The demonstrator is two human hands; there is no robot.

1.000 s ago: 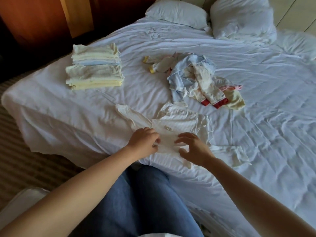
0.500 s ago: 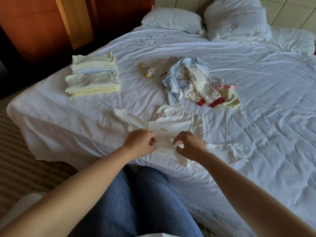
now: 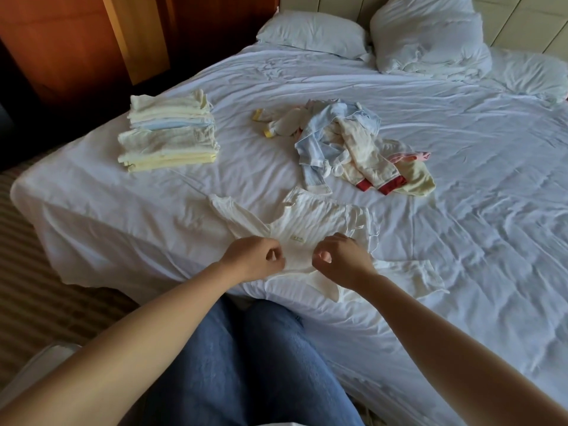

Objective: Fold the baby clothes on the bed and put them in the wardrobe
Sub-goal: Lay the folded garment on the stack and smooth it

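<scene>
Partly hidden white shirt [image 3: 319, 216], curled fingers of left hand [image 3: 253, 259], right hand [image 3: 341, 260] pinching it.

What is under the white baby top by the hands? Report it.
The white baby top lies spread on the white bed sheet, which shows around it. Nothing else pokes out; whatever the fabric itself covers is hidden.

Both the left hand [image 3: 256, 259] and right hand [image 3: 341, 260] pinch a white baby top [image 3: 310, 224] spread on the bed [image 3: 461, 210].
</scene>
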